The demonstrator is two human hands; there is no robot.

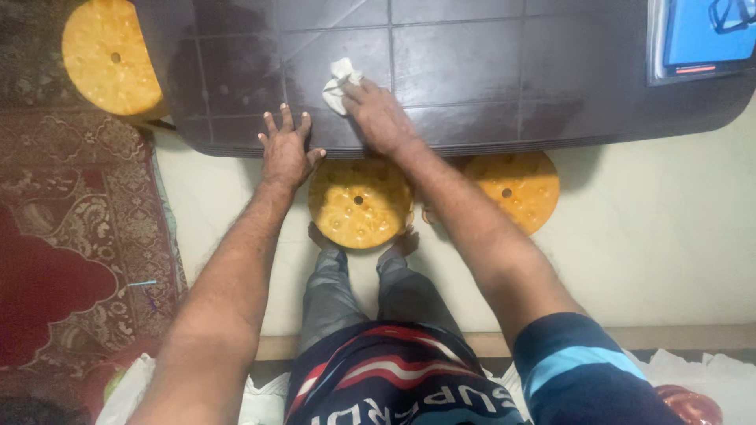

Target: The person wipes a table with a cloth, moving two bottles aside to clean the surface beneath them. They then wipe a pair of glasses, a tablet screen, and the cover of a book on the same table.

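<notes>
A crumpled white cloth (342,83) lies on the dark brown tiled tabletop (472,71), near the table's front edge and at about 11 o'clock from the picture's centre. The right hand (379,118) presses down on the cloth, fingers closed over its lower right part, so that the cloth juts out beyond the fingertips toward 11 o'clock. The left hand (286,149) lies at 8 o'clock from the cloth, released, palm down with fingers spread flat on the table's front edge; it holds nothing. Both forearms are bare and reach up from the lower part of the picture; the right upper arm wears a dark blue sleeve with a light blue stripe (579,370).

Directly below the two hands, at 6 o'clock, a round yellow plastic stool (359,201) stands on the pale floor (669,228), with the person's bare feet touching its near rim. A second yellow stool (513,189) stands at 3 o'clock from the first, partly under the table. A third yellow stool (110,55) stands at the table's left end, toward 10 o'clock. A red patterned carpet (71,236) covers the floor at 9 o'clock. A blue flat object (697,35) rests on the tabletop at 2 o'clock.
</notes>
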